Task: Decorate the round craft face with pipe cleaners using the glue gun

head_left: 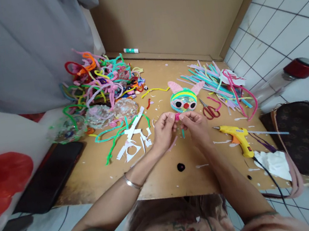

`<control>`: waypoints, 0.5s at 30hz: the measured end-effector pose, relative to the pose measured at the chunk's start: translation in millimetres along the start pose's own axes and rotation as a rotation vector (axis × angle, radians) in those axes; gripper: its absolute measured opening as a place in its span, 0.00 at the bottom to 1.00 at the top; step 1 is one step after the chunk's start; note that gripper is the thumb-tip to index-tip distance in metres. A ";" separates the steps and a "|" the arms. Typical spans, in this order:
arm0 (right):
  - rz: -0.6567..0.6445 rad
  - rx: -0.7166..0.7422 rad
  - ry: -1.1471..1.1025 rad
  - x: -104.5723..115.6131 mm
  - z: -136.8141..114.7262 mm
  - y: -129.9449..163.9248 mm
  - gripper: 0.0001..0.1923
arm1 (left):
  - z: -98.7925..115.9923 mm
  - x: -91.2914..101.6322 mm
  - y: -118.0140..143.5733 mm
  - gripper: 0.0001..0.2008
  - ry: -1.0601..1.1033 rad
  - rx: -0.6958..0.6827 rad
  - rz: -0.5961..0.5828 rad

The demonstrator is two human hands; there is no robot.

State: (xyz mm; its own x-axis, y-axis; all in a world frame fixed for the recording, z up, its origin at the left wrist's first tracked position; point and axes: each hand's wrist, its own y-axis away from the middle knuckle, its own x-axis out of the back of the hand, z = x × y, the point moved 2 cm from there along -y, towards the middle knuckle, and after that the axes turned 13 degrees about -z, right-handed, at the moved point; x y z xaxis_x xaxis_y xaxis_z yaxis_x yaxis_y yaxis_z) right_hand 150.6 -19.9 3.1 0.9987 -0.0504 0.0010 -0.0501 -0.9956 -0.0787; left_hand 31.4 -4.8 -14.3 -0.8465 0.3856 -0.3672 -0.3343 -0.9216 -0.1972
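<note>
one glue gun (236, 136), one scissors (210, 111), three clear domes (125, 108), one phone (49, 177), one glue stick (131, 50), two hands (164, 129)

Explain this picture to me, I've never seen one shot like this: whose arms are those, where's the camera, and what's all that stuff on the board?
There is one picture, taken by a camera worn on a person's head, looking down at their own bare hands; there is no machine. The left hand and right hand meet over a cardboard work surface and pinch a small pink piece between their fingertips. Just beyond them lies a round striped face with eyes and pink ears. Red-handled scissors and a yellow glue gun lie to the right, with straight pipe cleaners behind them. A tangled pile of pipe cleaners and white paper scraps lie to the left.
</note>
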 end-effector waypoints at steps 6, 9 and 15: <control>-0.004 0.015 -0.002 -1.0 -0.5 0.1 0.14 | -0.1 0.1 -2.0 0.21 0.029 0.017 -0.017; 0.011 0.015 0.014 -2.1 -0.2 0.9 0.14 | 2.0 1.4 -2.0 0.20 -0.018 0.020 0.013; 0.007 0.025 0.089 -0.6 -2.2 3.5 0.13 | 3.9 5.5 -2.1 0.21 -0.078 0.002 0.019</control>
State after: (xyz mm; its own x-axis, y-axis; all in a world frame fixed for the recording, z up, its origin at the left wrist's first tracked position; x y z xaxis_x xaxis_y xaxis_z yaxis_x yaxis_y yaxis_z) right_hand 149.8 -23.5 5.1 0.9939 -0.0657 0.0890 -0.0563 -0.9930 -0.1039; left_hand 25.9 -0.9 -12.4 -0.8824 0.3635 -0.2987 -0.3187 -0.9289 -0.1888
